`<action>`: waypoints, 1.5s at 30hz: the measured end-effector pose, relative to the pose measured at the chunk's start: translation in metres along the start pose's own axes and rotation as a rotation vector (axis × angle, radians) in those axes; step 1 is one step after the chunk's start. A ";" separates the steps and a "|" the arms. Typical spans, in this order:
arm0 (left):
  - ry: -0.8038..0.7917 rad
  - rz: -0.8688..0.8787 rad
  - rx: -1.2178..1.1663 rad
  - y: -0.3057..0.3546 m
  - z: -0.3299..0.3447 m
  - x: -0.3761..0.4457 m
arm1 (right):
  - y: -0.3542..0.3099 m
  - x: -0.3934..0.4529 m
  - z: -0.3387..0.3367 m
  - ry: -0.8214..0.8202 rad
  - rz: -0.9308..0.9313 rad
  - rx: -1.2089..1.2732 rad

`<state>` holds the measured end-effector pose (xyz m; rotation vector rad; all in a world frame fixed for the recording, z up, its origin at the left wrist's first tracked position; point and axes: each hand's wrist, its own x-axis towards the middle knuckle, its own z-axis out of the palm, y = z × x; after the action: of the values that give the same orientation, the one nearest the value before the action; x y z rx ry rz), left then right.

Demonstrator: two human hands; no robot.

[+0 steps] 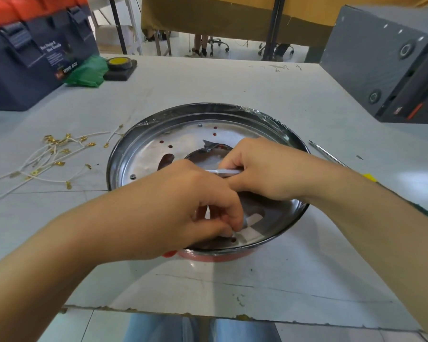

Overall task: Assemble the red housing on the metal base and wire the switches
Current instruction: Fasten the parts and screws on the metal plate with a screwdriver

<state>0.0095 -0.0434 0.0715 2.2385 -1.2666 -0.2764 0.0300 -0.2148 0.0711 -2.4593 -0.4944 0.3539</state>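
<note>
left hand point(183, 208): my fingers curl, pinching something small over the metal base point(158, 146)
right hand point(262, 169): I grip a thin tool point(223, 171)
red housing point(215, 256): under base

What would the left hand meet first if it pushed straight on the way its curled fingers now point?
Most likely the floor of the metal base. The left hand has its fingers curled down near the front rim, pinching something small and hard to make out. Depth is unclear, so they may already be touching it.
</note>
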 end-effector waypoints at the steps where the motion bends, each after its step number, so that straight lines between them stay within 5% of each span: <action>1: -0.004 0.009 0.005 0.000 0.000 0.000 | 0.000 0.000 0.000 -0.001 -0.004 -0.002; 45: -0.050 -0.047 -0.103 -0.005 0.003 0.005 | 0.002 -0.001 0.002 0.015 -0.001 -0.005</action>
<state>0.0145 -0.0467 0.0673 2.1878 -1.1990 -0.4085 0.0292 -0.2159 0.0683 -2.4648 -0.4911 0.3334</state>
